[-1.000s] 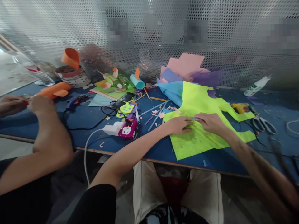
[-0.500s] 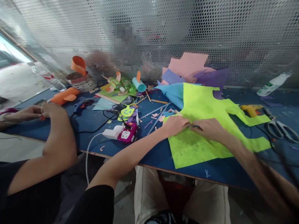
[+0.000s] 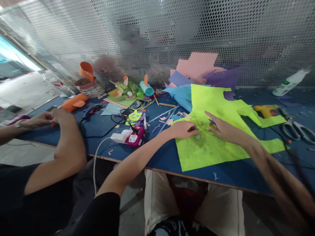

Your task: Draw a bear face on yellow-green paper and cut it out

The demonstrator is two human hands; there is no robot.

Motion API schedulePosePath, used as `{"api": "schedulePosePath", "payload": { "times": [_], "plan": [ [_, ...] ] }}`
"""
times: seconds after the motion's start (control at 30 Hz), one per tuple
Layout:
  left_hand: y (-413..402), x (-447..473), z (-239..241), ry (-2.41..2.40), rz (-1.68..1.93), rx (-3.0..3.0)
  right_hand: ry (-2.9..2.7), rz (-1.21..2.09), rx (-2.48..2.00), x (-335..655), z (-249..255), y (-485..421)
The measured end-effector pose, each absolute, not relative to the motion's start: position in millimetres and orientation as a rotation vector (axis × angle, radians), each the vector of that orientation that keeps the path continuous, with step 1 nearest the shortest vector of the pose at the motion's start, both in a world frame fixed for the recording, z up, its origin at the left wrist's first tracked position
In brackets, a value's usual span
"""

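Note:
A bright yellow-green sheet (image 3: 209, 157) with cut-out edges lies before me, smudged with dark specks in its lower middle. Over its left part is my left hand (image 3: 184, 130), fingers curled in a pinch. A dark bit shows at its fingertips and a small greyish piece just below them; I cannot make out what it holds. A short way to the right, my right hand (image 3: 222, 128) hovers over the same sheet with the index finger stretched out. Between its thumb and fingers sits a small blue stick-like piece (image 3: 212, 122), mostly hidden.
Scissors (image 3: 297, 128), a yellow glue gun (image 3: 265, 110) and a white bottle (image 3: 290, 82) are at right. A magenta power adapter (image 3: 135, 137) with cords, paper scraps and pencils (image 3: 167, 105) lie left of centre. A co-worker's hands (image 3: 52, 117) hold something by an orange tube (image 3: 73, 101).
My hands, which met over the sheet, are now apart. The right hand has shifted slightly right and its index finger has straightened. The view has turned a little.

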State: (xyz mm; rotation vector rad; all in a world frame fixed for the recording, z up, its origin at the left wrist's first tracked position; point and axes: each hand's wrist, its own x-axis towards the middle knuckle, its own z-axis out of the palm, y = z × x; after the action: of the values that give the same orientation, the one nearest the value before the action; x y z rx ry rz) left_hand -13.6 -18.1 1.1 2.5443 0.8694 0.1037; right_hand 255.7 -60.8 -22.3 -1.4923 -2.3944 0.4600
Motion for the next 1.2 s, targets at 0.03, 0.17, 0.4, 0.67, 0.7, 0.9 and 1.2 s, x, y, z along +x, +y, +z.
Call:
{"api": "schedulePosePath", "payload": {
  "times": [0.03, 0.17, 0.4, 0.67, 0.7, 0.9, 1.2],
  "plan": [
    [-23.7, -11.0, 2.6, 0.872, 0.101, 2.567, -2.363, 0.428, -1.482, 260.5, -23.7, -58.8],
    [-48.2, 6.5, -2.2, 0.808, 0.056, 2.841, -2.199, 0.227, -1.430, 270.7, -23.3, -53.6],
    [-58.2, 12.6, -23.7, 0.645, -0.025, 3.151, -1.607, 0.472, -1.359, 250.4, -23.3, -56.1],
    [-38.2, -53.1, 3.9, 0.923, -0.233, 3.205, -1.087, 1.143, -0.949, 231.8, -36.6, -55.5],
    [-32.6, -65.1, 10.8, 1.032, -0.266, 3.212, -1.007, 1.109, -0.924, 233.4, -36.0, -53.8],
    [3.9, -131.9, 43.0, 1.649, -0.508, 2.962, -0.879, 0.864, -0.895, 251.9, -29.1, -42.0],
    [-14.3, -85.9, 46.4, 1.174, 0.083, 3.169, -1.627, -0.025, -1.931, 300.0, -21.5, -41.4]
  ]
}}
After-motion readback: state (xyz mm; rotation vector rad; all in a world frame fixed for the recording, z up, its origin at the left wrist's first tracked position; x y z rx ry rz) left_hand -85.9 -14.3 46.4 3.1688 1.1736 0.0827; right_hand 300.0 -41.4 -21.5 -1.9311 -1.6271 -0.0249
